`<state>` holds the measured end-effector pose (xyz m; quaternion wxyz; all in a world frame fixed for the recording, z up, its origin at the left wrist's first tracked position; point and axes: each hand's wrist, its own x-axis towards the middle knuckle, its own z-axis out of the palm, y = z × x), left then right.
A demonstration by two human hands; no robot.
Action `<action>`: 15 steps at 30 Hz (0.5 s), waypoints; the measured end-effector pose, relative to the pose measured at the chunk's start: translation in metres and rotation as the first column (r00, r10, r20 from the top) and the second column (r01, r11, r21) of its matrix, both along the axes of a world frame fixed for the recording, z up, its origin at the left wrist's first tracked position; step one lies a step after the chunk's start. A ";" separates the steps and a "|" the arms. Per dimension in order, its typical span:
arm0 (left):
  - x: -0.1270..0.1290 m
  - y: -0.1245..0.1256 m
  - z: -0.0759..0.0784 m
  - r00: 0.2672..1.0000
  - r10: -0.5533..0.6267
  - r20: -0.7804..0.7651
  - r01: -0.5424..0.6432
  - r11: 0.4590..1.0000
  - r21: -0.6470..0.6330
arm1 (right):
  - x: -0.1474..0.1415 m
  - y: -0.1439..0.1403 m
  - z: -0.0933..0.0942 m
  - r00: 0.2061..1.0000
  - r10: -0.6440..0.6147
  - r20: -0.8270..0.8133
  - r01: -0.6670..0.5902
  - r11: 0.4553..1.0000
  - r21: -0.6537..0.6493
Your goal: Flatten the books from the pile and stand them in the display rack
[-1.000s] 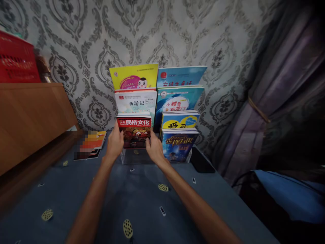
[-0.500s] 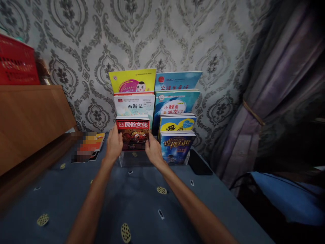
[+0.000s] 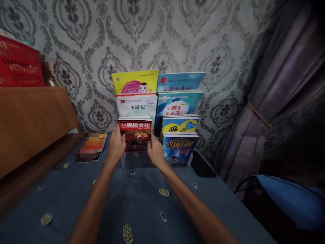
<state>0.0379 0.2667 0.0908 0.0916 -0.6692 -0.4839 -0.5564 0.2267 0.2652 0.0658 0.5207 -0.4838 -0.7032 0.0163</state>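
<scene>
My left hand (image 3: pixel 117 145) and my right hand (image 3: pixel 156 150) grip the two side edges of a small stack of books, the front one with a red title band and a dark cover (image 3: pixel 135 135). Both hands are closed, thumbs toward the front cover, the other fingers partly hidden behind. The stack is upright in the front left of a clear stepped book stand (image 3: pixel 134 162). Behind it rise a pale book (image 3: pixel 138 105) and a yellow book (image 3: pixel 120 83). To the right stand a dark blue book (image 3: pixel 177 154), a yellow-and-blue book (image 3: pixel 167 125) and taller blue books (image 3: pixel 177 101).
A black flat object (image 3: pixel 203 166) lies right of the stand on the dark blue tablecloth (image 3: pixel 142 206). Several books or magazines (image 3: pixel 100 145) lie at left, partly blurred out. A wooden cabinet (image 3: pixel 38 125) bears a red basket (image 3: pixel 21 64). A tied curtain (image 3: pixel 256 118) hangs at right.
The whole view has shifted slightly, so everything sits a little further right. Both hands keep the same hold on the books.
</scene>
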 end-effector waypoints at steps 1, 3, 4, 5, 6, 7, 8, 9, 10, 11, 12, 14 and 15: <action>0.000 0.000 0.000 1.000 -0.004 0.000 0.004 1.000 -0.005 | 0.000 0.000 -0.001 1.000 -0.001 -0.001 0.001 1.000 0.002; -0.001 -0.001 0.001 1.000 -0.014 -0.007 0.014 1.000 -0.015 | 0.000 0.001 -0.002 1.000 0.001 -0.003 -0.001 1.000 0.011; -0.001 -0.001 0.002 1.000 -0.018 -0.011 0.018 1.000 -0.018 | 0.000 0.002 -0.002 1.000 0.004 -0.004 -0.004 1.000 0.018; -0.002 -0.002 0.003 1.000 -0.021 -0.014 0.021 1.000 -0.023 | 0.001 0.002 -0.002 1.000 0.009 -0.004 -0.009 1.000 0.024; -0.002 -0.003 0.003 1.000 -0.023 -0.016 0.023 0.999 -0.027 | 0.001 0.002 -0.001 1.000 0.018 -0.002 -0.018 0.999 0.027; -0.002 -0.004 0.004 1.000 -0.025 -0.018 0.025 0.999 -0.030 | 0.002 0.002 0.000 1.000 0.029 0.001 -0.029 0.999 0.022; -0.003 -0.005 0.004 0.999 -0.025 -0.020 0.025 0.999 -0.033 | 0.003 0.002 0.001 0.999 0.042 0.004 -0.042 0.999 0.011; -0.003 -0.007 0.005 1.000 -0.021 -0.020 0.021 0.999 -0.035 | 0.004 0.002 0.002 0.999 0.053 0.008 -0.053 0.999 -0.005; -0.003 -0.009 0.007 1.000 -0.012 -0.021 0.011 0.999 -0.036 | 0.005 0.002 0.004 0.998 0.063 0.010 -0.062 0.998 -0.020; -0.003 -0.012 0.010 1.000 0.005 -0.019 -0.005 1.000 -0.031 | 0.006 0.002 0.004 0.998 0.068 0.011 -0.068 0.997 -0.031; -0.002 -0.016 0.014 0.999 0.027 -0.017 -0.028 0.999 -0.020 | 0.007 0.002 0.005 0.998 0.068 0.011 -0.068 0.997 -0.035; 0.003 -0.028 0.027 0.997 0.076 -0.011 -0.076 0.997 0.020 | 0.008 0.002 0.004 0.999 0.054 0.009 -0.053 0.998 -0.032; 0.007 -0.037 0.035 0.996 0.090 -0.012 -0.089 0.995 0.045 | 0.009 0.003 0.004 0.999 0.045 0.011 -0.045 0.999 -0.030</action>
